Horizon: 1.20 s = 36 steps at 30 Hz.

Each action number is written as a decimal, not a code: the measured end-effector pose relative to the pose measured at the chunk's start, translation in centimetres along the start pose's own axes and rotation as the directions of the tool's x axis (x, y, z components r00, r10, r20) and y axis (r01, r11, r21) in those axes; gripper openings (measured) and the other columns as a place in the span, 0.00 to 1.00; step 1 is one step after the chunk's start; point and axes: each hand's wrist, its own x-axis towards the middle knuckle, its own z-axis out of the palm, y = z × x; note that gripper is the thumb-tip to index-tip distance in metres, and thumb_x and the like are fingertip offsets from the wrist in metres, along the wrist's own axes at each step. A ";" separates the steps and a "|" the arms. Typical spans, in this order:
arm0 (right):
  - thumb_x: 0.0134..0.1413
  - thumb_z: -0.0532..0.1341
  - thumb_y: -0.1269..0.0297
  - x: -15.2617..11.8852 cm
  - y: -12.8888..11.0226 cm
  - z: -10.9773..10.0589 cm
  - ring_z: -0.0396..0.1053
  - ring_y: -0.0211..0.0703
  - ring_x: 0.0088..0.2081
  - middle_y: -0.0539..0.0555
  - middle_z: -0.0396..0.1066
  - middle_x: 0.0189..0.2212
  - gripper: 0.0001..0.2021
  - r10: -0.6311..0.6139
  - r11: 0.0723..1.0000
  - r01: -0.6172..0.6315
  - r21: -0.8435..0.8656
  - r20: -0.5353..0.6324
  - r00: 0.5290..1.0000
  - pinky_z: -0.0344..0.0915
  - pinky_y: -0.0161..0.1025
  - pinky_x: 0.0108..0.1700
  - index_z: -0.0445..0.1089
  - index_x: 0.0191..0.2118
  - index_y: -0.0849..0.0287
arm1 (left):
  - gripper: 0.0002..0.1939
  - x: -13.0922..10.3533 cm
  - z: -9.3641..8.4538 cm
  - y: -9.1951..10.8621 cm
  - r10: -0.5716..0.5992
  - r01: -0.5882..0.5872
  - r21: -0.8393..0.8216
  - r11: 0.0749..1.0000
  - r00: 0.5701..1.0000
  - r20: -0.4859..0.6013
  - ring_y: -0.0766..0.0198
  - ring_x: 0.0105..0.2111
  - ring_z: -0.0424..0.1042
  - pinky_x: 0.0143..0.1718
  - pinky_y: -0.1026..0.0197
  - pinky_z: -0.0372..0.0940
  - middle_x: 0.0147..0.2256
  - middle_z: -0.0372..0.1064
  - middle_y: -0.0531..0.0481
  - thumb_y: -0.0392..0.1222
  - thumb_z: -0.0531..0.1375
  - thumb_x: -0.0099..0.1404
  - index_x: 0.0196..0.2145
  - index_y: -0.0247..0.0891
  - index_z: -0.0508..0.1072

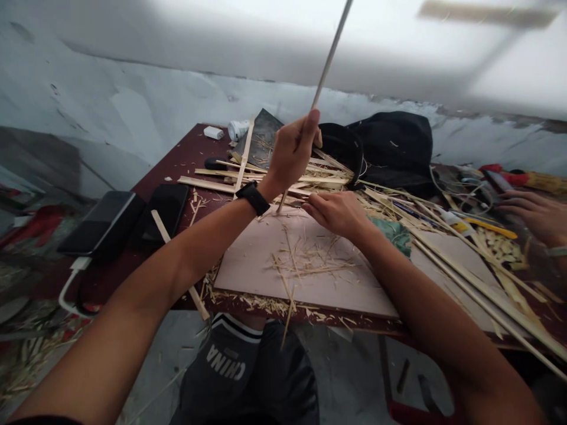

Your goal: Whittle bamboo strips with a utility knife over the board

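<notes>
My left hand [291, 152], with a dark band on its wrist, is closed around a long thin bamboo strip [331, 56]. The strip stands tilted, its upper end leaving the top of the view and its lower end down at the pale wooden board [248, 251]. To the right, my right hand [334, 213] is low over the board's far edge with its fingers curled in. What those fingers hold, if anything, is hidden. Thin shavings [305, 268] lie scattered across the board.
Bamboo strips [212, 184] pile up behind the hands, before a black bag [394, 144]. Phones [100, 224] lie at the left edge, one with a white cable. At right are a yellow cutter [491, 227] and another person's hand [534, 212].
</notes>
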 end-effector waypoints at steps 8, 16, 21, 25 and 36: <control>0.79 0.39 0.44 0.3 -0.1 0.4 0.69 0.43 0.32 0.59 0.82 0.37 0.34 0.003 1.000 -0.002 -0.023 0.069 0.998 0.41 0.44 0.34 0.79 0.45 0.57 | 0.37 -0.4 0.1 -1.8 -0.281 0.251 -0.269 0.930 0.957 -0.076 0.67 0.14 0.52 0.16 0.58 0.46 0.15 0.45 0.57 0.75 0.46 0.76 0.20 0.45 0.54; 0.79 0.41 0.43 0.5 -0.9 0.2 0.72 0.47 0.31 0.59 0.82 0.35 0.32 -0.004 0.997 0.020 -0.076 0.199 0.980 0.44 0.43 0.32 0.79 0.49 0.55 | 0.35 -0.2 0.1 -2.5 -0.230 0.186 -0.264 0.946 0.962 -0.145 0.68 0.17 0.51 0.18 0.59 0.51 0.19 0.44 0.57 0.73 0.48 0.76 0.22 0.44 0.55; 0.79 0.42 0.42 0.8 -1.3 -0.1 0.74 0.48 0.30 0.61 0.82 0.34 0.32 0.035 0.998 -0.020 -0.058 0.261 0.965 0.47 0.42 0.32 0.80 0.48 0.55 | 0.35 -0.2 0.0 -3.3 -0.227 0.198 -0.224 0.954 0.968 -0.111 0.68 0.17 0.52 0.18 0.60 0.52 0.19 0.43 0.57 0.73 0.49 0.76 0.22 0.44 0.58; 0.79 0.41 0.42 0.6 -1.4 0.3 0.74 0.47 0.30 0.60 0.82 0.34 0.32 0.014 0.998 0.002 -0.064 0.240 0.971 0.47 0.42 0.33 0.79 0.47 0.55 | 0.35 -0.3 -0.1 -3.2 -0.251 0.209 -0.240 0.948 0.954 -0.164 0.69 0.16 0.49 0.16 0.60 0.49 0.19 0.43 0.58 0.72 0.48 0.78 0.22 0.44 0.54; 0.79 0.40 0.43 0.8 -2.3 0.8 0.74 0.49 0.30 0.61 0.83 0.37 0.32 0.065 0.997 -0.056 -0.058 0.179 0.982 0.46 0.43 0.33 0.77 0.51 0.56 | 0.35 -0.2 -1.0 -4.0 -0.422 0.346 -0.322 0.881 0.883 -0.207 0.71 0.15 0.40 0.14 0.60 0.42 0.21 0.37 0.60 0.77 0.46 0.73 0.25 0.44 0.48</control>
